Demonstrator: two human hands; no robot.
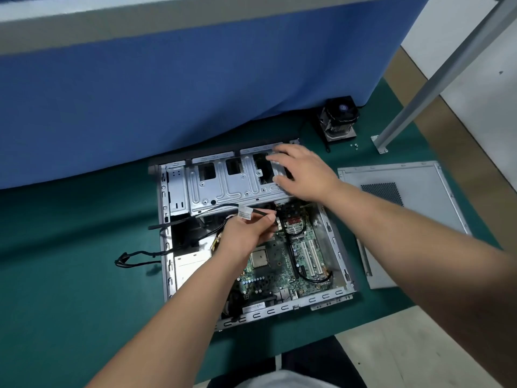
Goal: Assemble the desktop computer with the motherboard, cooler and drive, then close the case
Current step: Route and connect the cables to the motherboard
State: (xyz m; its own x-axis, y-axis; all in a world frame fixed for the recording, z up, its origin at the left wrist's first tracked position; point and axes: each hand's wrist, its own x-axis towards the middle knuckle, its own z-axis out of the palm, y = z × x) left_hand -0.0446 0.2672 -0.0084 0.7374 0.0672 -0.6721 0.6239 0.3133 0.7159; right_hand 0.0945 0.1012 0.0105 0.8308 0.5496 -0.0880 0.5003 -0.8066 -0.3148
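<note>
Case (253,236): lies open on its side on the green mat (70,275), near the mat's middle, its far edge close to the blue partition (195,79).
Motherboard (282,264): seated in the case's near right part, bare CPU (259,259) showing, no cooler on it.
Drive cage (229,183): metal bracket across the far part of the case.
Left hand (246,233): over the case's middle, thumb and fingers pinched on a black cable (260,212) with a white label, held just above the board.
Right hand (302,172): on the right end of the drive cage, fingers spread and bent over its edge; whether they grip cannot be told.
Cooler (337,119): stands on the mat beyond the case's far right corner, against the partition.
Screws (354,146): a few, just right of the cooler.
Side panel (402,217): flat on the mat right of the case, partly under the right forearm.
Loose cable (134,257): trails out over the case's left wall onto the mat.
</note>
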